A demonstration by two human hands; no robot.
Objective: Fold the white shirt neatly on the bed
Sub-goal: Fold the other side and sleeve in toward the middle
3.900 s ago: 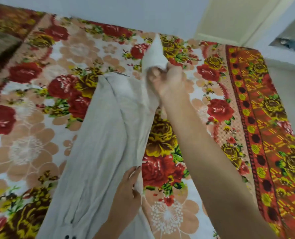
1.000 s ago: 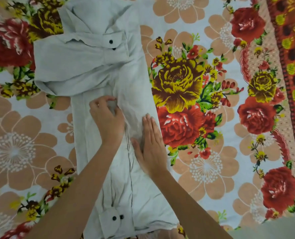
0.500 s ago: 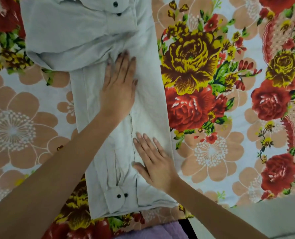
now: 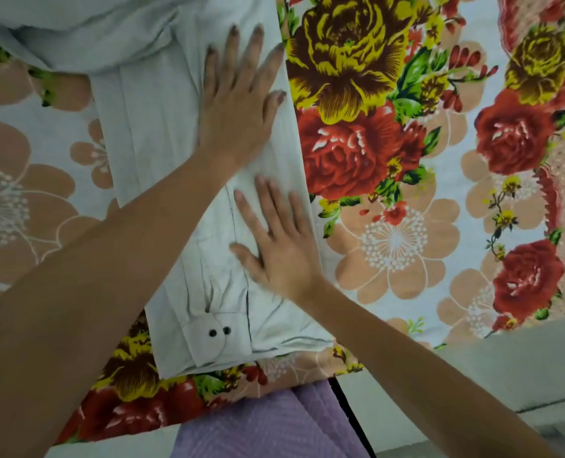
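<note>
The white shirt (image 4: pixel 162 153) lies in a long narrow fold on the bed (image 4: pixel 406 246). Left hand (image 4: pixel 238 104) and right hand (image 4: pixel 281 246) both press flat on it, fingers (image 4: pixel 258 47) spread, gripping nothing. Right of the fingers is bare floral bedspread; the cuff (image 4: pixel 208 335) lies nearer the bed's edge, possibly overhanging.

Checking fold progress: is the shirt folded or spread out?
Partly folded: the shirt is a narrow strip, cuff lying on top, both hands flat on it.
</note>
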